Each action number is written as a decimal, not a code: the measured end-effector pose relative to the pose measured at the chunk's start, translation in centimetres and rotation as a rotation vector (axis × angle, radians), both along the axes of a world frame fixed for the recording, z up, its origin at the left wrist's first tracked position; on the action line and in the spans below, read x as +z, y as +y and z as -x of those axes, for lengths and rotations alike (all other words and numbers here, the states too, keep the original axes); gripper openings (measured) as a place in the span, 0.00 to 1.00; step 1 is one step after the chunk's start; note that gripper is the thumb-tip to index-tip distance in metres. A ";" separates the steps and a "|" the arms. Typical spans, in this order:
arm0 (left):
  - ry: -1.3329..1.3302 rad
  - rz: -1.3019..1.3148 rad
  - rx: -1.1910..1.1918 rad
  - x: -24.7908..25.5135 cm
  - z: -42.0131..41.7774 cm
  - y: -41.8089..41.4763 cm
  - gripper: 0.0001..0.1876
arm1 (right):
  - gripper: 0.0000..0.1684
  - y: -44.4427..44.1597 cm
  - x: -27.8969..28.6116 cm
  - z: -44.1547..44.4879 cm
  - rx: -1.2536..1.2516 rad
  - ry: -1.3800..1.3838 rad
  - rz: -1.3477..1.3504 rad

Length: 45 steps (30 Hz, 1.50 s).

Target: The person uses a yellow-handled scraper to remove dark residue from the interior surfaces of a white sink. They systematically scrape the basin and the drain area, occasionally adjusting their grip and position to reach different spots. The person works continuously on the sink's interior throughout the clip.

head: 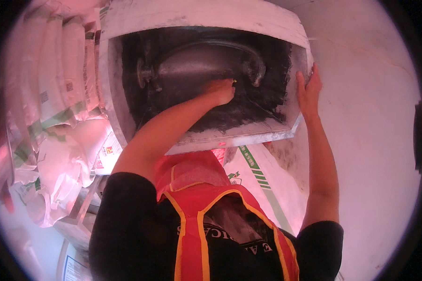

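Observation:
Before me is a metal mixing trough (193,140), apparently a dough mixer, its pale walls powdered and its inside dark. A curved metal stirring arm (211,43) spans the interior. My left hand (219,92) reaches down inside, below this arm, with its fingers closed. A tiny yellow bit (235,81) shows at the fingertips; the rest of that thing is hidden by the hand. At the right side, my right hand (309,91) grips the trough's rim, thumb and fingers apart across the edge.
Stacked white sacks (52,70) with green bands stand along the left, and a crumpled sack (66,165) lies nearer me. Another printed sack (260,172) lies below the trough's front edge. A pale wall or floor surface (369,140) extends on the right. I wear a red apron (193,196).

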<state>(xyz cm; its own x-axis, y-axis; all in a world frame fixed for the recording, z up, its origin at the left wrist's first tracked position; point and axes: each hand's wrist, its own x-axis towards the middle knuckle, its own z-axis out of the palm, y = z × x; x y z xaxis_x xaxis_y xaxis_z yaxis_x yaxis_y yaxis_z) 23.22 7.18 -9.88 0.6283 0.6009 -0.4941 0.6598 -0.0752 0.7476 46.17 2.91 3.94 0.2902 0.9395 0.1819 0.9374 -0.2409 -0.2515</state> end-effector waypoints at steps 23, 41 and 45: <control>-0.001 -0.112 -0.033 -3.0 -6.5 4.4 0.15 | 0.32 1.3 -0.8 1.5 -0.119 0.176 0.018; -0.066 -0.175 0.508 -0.3 -7.3 -2.4 0.15 | 0.30 0.4 -0.9 0.9 -0.114 0.115 0.007; -0.333 0.551 0.872 0.0 -9.0 -0.4 0.15 | 0.30 1.0 0.3 1.7 -0.183 0.236 0.048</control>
<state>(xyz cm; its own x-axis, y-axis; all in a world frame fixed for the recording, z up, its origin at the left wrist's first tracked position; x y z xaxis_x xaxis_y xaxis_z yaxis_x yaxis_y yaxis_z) 32.20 6.75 -9.84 0.2448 0.6533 -0.7164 0.0806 0.7226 0.6865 44.49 3.87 4.27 0.4847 0.8735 0.0457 0.7944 -0.4178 -0.4410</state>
